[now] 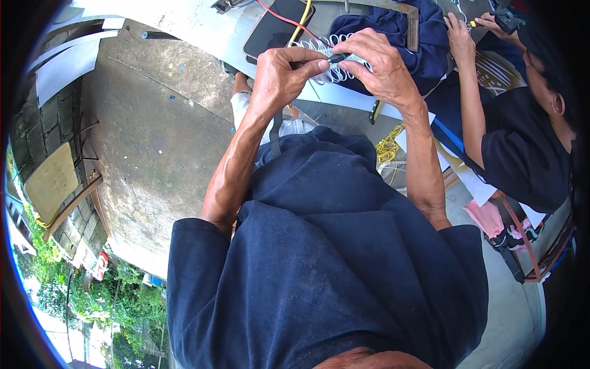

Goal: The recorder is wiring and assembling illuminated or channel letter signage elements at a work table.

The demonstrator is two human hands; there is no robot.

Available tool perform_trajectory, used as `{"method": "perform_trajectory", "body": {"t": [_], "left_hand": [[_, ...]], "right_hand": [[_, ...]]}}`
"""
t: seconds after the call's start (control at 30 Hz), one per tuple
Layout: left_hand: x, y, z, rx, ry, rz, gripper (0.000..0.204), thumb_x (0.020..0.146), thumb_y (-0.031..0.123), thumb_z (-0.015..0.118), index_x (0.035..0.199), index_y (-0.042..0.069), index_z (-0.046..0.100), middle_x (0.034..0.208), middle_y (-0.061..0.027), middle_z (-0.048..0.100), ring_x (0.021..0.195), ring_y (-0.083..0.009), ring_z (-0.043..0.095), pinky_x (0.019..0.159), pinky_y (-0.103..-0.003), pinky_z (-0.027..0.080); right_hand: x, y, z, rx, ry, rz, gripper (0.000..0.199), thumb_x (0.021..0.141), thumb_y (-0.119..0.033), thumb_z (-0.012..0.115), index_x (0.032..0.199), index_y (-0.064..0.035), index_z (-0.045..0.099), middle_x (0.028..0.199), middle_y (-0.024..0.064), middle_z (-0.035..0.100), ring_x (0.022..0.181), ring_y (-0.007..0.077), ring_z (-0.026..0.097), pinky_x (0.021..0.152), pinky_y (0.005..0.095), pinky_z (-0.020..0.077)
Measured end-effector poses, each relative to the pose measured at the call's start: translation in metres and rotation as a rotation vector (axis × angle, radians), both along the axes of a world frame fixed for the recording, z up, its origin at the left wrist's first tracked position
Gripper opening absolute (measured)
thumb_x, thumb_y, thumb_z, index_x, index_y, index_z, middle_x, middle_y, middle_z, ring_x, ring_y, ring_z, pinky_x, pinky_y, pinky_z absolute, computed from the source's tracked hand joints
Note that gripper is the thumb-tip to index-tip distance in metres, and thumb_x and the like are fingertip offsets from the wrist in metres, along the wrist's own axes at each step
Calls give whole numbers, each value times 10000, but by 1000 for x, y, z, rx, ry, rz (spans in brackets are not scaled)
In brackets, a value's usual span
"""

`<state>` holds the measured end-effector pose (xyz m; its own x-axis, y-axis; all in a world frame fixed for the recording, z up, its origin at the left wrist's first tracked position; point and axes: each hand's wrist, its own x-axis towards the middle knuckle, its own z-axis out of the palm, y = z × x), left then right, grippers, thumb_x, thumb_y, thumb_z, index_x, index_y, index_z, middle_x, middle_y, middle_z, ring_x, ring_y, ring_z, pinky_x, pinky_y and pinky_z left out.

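Note:
Above the table's near edge, my two hands meet at a small dark piece with a green tip [337, 58], its exact kind too small to make out. My left hand [279, 77] pinches one end of it between thumb and forefinger. At the other end my right hand [382, 69] closes thumb and fingers on it, partly hiding it. Loops of white coiled cord [335, 75] lie just behind and below the fingers. A red wire [289, 21] runs from the far edge down toward my fingertips. A yellow cable [302, 26] bends alongside it.
A dark phone [270, 31] lies beyond my left hand. Dark blue cloth [378, 27] and a wooden frame piece [412, 31] are behind my right hand. A yellow-black tool [375, 112] and tangled yellow cord [388, 146] lie nearer. A co-worker [522, 132] works at the right.

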<state>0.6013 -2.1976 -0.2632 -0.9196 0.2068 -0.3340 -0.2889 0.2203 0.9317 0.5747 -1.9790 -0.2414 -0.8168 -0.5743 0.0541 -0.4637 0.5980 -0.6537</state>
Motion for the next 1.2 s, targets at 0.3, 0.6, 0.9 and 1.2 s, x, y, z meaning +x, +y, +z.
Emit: {"method": "perform_trajectory", "body": {"t": [0.3, 0.6, 0.9, 1.2], "left_hand": [[-2, -2, -1, 7, -113, 15, 234, 846, 189, 800, 970, -7, 772, 784, -76, 739, 725, -98, 656, 663, -264, 520], [-3, 0, 2, 175, -211, 171, 236, 846, 190, 801, 966, -11, 766, 757, -44, 702, 670, -86, 560, 622, -244, 439], [3, 16, 3, 361, -300, 406, 222, 872, 112, 767, 1000, -66, 731, 809, -81, 690, 680, -111, 546, 637, -239, 438], [10, 19, 2, 512, -317, 503, 197, 861, 111, 773, 989, -35, 744, 815, -78, 700, 712, -115, 594, 642, -252, 471]], "right_hand": [[5, -8, 2, -69, 151, -94, 212, 864, -141, 729, 1067, -85, 706, 1052, 56, 688, 1022, 240, 631, 927, 394, 470], [106, -24, 14, -587, -815, -679, 131, 948, -72, 651, 1023, 31, 685, 805, 67, 708, 591, 81, 616, 527, 222, 475], [118, -47, 8, -954, -1169, -793, 380, 964, -165, 658, 1315, -25, 619, 1046, 143, 709, 684, 141, 654, 573, 249, 518], [100, -57, -10, -1438, -1167, -821, 335, 942, -109, 674, 1269, -38, 648, 1075, 127, 712, 676, 138, 655, 607, 261, 535]]}}
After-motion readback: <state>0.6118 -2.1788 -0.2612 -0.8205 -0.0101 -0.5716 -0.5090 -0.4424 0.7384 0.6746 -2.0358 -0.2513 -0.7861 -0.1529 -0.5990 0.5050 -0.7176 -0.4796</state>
